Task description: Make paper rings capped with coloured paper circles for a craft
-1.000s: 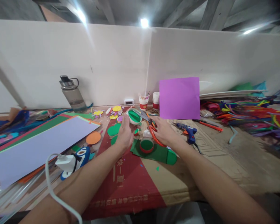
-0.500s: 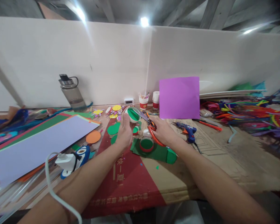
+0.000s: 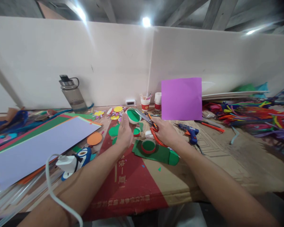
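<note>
My left hand [image 3: 125, 134] grips a short white cup section [image 3: 133, 116] with green inside it, its opening tilted toward me. My right hand [image 3: 167, 130] is closed around the orange handles of a pair of scissors [image 3: 145, 116]. The blades reach across the cup section's right rim; whether they are cutting into it I cannot tell. Below the hands, a red-rimmed cup piece with a green inside [image 3: 148, 146] sits on a strip of green paper [image 3: 161, 156]. Another small red and green cup piece [image 3: 137, 131] lies between my hands, and a green disc [image 3: 114, 130] is left of them.
A blue glue gun [image 3: 191, 134] lies to the right, with colourful pipe cleaners [image 3: 246, 115] beyond it. Purple paper [image 3: 181, 99] leans at the back beside stacked paper cups [image 3: 158, 101]. Coloured sheets [image 3: 47, 142], a water bottle [image 3: 73, 94] and a white plug with cable [image 3: 68, 164] occupy the left.
My left hand and the cup section have shifted very slightly left. The scissors stay at its right rim, and the other things lie as before.
</note>
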Action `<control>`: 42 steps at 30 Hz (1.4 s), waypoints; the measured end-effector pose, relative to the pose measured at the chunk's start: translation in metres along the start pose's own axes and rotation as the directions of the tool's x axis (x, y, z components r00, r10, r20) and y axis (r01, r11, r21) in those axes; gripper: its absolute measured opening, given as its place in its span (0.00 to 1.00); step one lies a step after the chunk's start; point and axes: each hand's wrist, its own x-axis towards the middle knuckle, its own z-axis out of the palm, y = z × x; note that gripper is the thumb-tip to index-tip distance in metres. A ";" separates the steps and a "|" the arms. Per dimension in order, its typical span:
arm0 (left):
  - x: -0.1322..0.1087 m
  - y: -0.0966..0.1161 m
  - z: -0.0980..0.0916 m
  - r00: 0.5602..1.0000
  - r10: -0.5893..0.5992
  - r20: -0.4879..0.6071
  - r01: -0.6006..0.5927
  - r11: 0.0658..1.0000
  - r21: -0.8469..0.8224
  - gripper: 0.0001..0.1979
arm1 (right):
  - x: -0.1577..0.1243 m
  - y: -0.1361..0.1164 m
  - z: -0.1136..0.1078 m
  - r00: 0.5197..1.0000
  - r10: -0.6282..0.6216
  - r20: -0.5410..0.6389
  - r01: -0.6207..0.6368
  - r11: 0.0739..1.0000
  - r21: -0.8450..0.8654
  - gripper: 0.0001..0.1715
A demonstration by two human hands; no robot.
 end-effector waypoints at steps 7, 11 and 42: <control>0.001 0.011 0.009 1.000 0.007 0.008 -0.007 0.999 -0.031 0.24 | 0.002 0.003 -0.001 1.000 0.011 -0.025 -0.012 0.999 -0.035 0.27; -0.003 0.016 0.013 0.999 -0.035 0.039 0.036 0.999 -0.009 0.26 | 0.004 0.012 0.005 0.998 -0.027 -0.065 0.026 1.000 -0.005 0.27; 0.000 0.018 0.005 0.976 -0.200 0.085 0.201 0.980 -0.004 0.27 | 0.004 0.014 0.004 0.998 -0.058 -0.038 0.055 0.996 -0.072 0.29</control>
